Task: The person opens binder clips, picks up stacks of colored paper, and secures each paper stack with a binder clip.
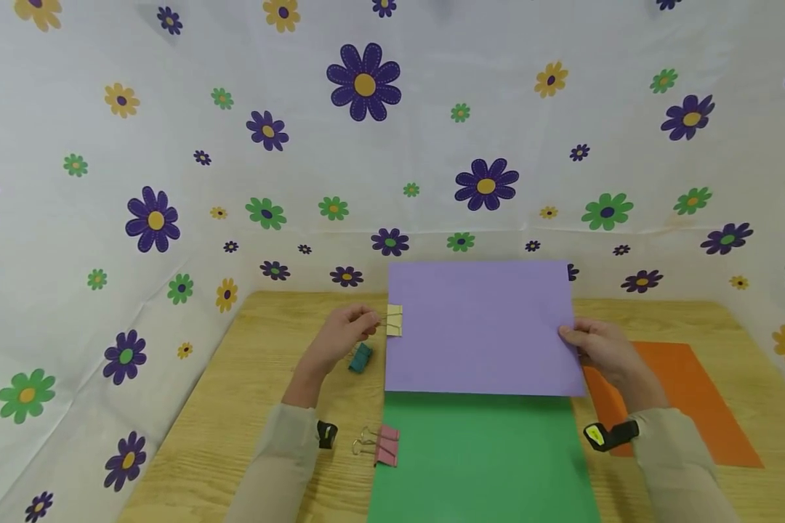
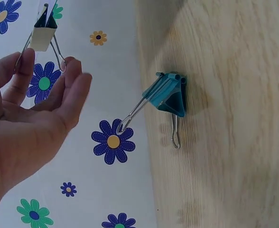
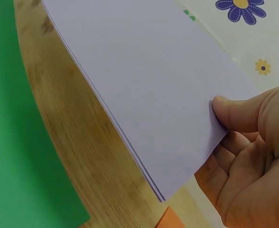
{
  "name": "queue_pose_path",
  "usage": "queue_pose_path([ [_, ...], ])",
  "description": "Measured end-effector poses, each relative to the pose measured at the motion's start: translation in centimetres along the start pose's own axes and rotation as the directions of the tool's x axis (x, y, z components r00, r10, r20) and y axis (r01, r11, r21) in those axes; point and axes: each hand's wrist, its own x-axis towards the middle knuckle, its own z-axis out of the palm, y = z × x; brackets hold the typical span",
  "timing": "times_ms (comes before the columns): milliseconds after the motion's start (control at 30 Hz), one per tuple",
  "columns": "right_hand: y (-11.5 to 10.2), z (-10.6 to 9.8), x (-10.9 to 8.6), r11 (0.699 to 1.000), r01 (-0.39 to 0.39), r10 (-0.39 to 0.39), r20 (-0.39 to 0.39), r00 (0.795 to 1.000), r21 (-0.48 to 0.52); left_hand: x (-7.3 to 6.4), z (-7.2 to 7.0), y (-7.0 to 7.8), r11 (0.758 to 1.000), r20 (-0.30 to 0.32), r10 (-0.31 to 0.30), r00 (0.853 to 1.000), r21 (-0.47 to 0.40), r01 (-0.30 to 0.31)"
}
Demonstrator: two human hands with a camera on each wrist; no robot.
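A sheaf of purple paper [image 1: 484,330] is held up above the table, with a cream binder clip [image 1: 395,320] on its left edge. My left hand [image 1: 343,335] has its fingers at the clip's wire handles, which spread apart in the left wrist view. At the right edge, my right hand [image 1: 602,352] pinches the paper between thumb and fingers. Several layered sheet edges show in the right wrist view. A teal binder clip [image 2: 170,95] lies on the table near my left hand.
Green paper [image 1: 484,457] lies in front, partly under the raised purple paper. On its left edge sits a pink binder clip [image 1: 387,446]. Orange paper [image 1: 687,399] lies at the right, partly behind my right arm. A flowered cloth [image 1: 432,145] stands behind the wooden table [image 1: 248,363].
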Motion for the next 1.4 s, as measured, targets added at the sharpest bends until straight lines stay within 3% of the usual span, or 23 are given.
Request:
queue_pose_path([
  [200, 0.2, 0.0, 0.5, 1.000, -0.025, 0.025, 0.012, 1.000, -0.002, 0.8, 0.6, 0.0, 0.999, -0.009, 0.007, 1.000, 0.041, -0.006],
  [567, 0.4, 0.7, 1.8, 0.996, -0.073, 0.072, -0.023, 0.997, -0.044, 1.6, 0.7, -0.4, 0.992, -0.010, -0.038, 0.999, 0.123, 0.039],
  [900, 1.2, 1.0, 3.0, 0.991, -0.111, 0.106, -0.071, 0.992, -0.071, 3.0, 0.8, -1.0, 0.969, -0.011, -0.081, 0.997, 0.232, 0.081],
  [1167, 1.6, 1.4, 3.1, 0.985, -0.139, 0.132, -0.076, 0.988, -0.098, 3.3, 1.2, -1.6, 0.967, -0.015, -0.102, 0.995, 0.231, 0.103],
  [1400, 1.9, 1.7, 3.5, 0.985, -0.141, 0.132, -0.092, 0.987, -0.097, 3.5, 1.6, -1.6, 0.951, -0.045, -0.112, 0.993, 0.285, 0.120],
])
